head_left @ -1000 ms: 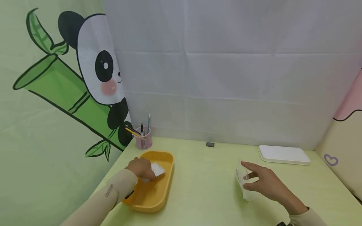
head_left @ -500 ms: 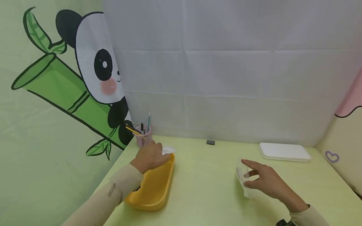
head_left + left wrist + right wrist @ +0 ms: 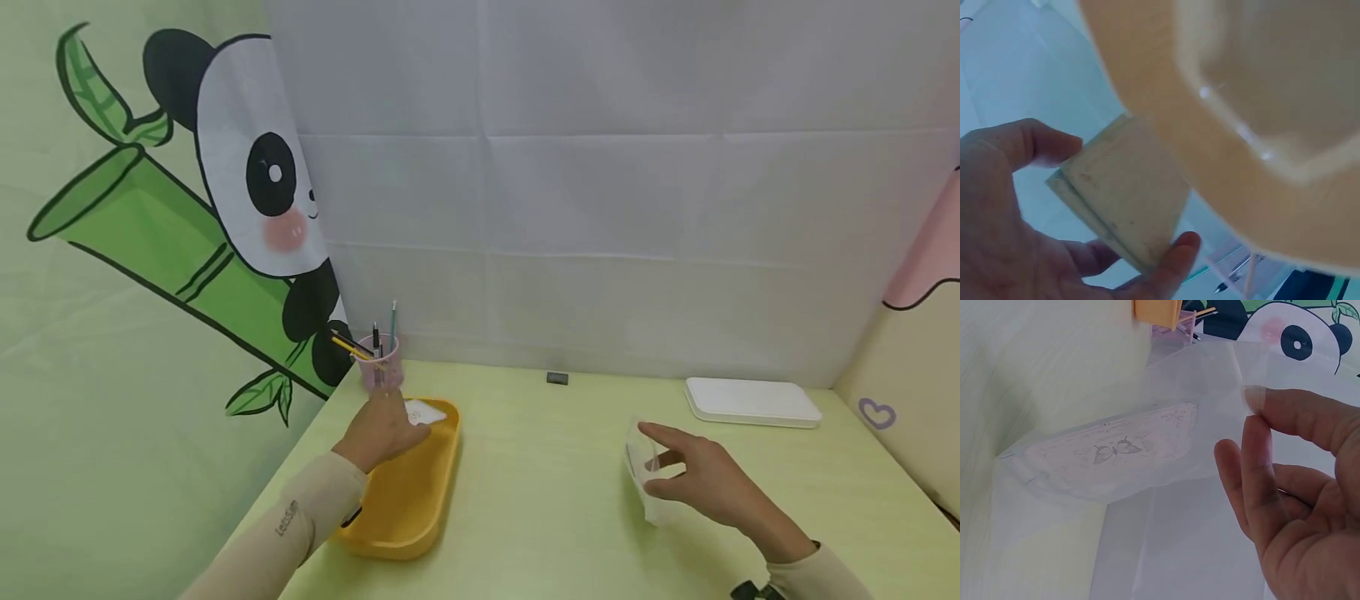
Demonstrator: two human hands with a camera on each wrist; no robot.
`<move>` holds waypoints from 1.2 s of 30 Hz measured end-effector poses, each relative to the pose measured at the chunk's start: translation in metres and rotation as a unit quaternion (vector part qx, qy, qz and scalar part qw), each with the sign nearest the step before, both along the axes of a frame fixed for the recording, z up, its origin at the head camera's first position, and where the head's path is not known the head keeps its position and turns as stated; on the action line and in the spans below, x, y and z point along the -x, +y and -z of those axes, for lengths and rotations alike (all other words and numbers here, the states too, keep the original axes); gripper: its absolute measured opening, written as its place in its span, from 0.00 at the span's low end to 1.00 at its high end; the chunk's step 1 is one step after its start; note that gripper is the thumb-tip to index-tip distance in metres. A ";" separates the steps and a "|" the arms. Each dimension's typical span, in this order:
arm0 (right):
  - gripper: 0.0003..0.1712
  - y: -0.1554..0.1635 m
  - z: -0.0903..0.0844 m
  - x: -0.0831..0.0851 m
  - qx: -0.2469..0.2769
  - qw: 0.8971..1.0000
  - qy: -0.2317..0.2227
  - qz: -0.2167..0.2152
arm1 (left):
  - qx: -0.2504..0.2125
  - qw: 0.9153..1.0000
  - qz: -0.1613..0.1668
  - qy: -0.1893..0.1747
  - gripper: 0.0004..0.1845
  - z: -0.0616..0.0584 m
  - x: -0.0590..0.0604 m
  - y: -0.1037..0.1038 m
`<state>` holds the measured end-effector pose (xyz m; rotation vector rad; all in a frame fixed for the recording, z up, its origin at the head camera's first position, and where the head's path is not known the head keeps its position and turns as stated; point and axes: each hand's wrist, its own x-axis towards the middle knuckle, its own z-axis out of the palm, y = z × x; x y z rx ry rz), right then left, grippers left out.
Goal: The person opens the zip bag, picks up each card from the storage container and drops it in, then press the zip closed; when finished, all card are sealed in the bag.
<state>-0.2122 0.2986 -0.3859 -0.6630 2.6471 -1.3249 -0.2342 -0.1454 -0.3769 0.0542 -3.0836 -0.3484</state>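
My left hand is at the far left of the yellow tray and grips a pale square slab by its edges. Thumb and fingers sit on opposite sides of the slab in the left wrist view, where the tray rim hides one corner. Layered edges show along one side; its kind is unclear. At the right, my right hand pinches the edge of a translucent plastic bag between thumb and forefinger. A pinkish panel with a butterfly print shows on the bag in the right wrist view.
A pink pen cup with pens and pencils stands behind the tray. Near the wall lie a small dark block and a white flat case. Curtains with printed drawings surround the table.
My left hand lifted the pale slab out of the tray's middle towards its far end, then drew slightly back and left. My right hand has stayed in place with the bag.
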 end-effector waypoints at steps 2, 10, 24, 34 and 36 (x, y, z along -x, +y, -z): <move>0.46 0.000 0.000 0.000 -0.002 1.000 0.002 0.001 | 0.000 1.000 -0.002 -0.029 0.34 0.011 0.000 -0.002; 0.46 -0.001 0.001 0.000 0.000 1.000 -0.002 -0.002 | 0.044 0.988 -0.013 -0.146 0.20 0.027 -0.005 0.001; 0.46 -0.001 -0.002 0.002 0.000 1.000 0.003 -0.008 | 0.023 0.979 -0.027 -0.199 0.18 0.024 0.000 -0.011; 0.45 0.000 -0.002 0.004 -0.002 1.000 0.005 -0.013 | 0.023 0.985 -0.011 -0.172 0.20 0.010 0.001 -0.016; 0.45 -0.001 -0.002 0.005 -0.001 1.000 0.005 -0.015 | 0.030 0.987 -0.012 -0.160 0.18 0.000 0.001 -0.015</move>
